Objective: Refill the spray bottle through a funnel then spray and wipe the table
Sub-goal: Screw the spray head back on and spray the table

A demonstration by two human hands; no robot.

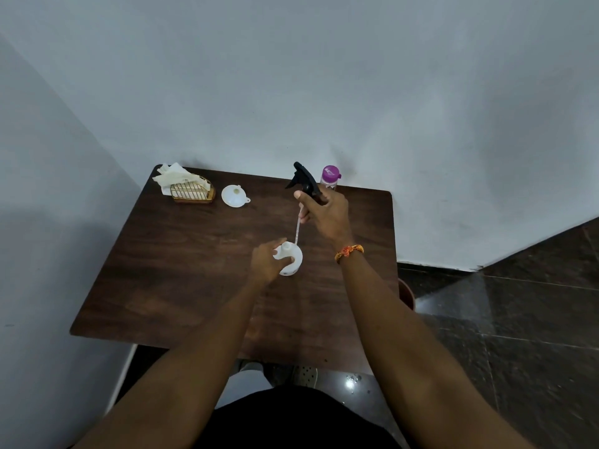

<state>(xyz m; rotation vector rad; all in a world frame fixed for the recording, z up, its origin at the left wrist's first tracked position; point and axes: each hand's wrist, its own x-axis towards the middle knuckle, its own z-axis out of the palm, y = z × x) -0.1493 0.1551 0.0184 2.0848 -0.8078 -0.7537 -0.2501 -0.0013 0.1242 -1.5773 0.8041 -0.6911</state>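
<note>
White plastic spray bottle [290, 259] stands mid-table [162, 270], neck open, left hand [267, 262] wrapped around its body. Right hand [324, 212] grips black trigger head [304, 179], dip tube [297, 229] dangling. Bottle likely light, tippy; steady at body. Funnel [234, 196] lies well apart.

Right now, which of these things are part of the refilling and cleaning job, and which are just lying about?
In use:
- white spray bottle, steadied by the left hand
- black trigger head, lifted out by the right hand
- white funnel
- purple-capped refill bottle
- napkins in their wire holder

Just there:
- reddish bin beside the table
</note>
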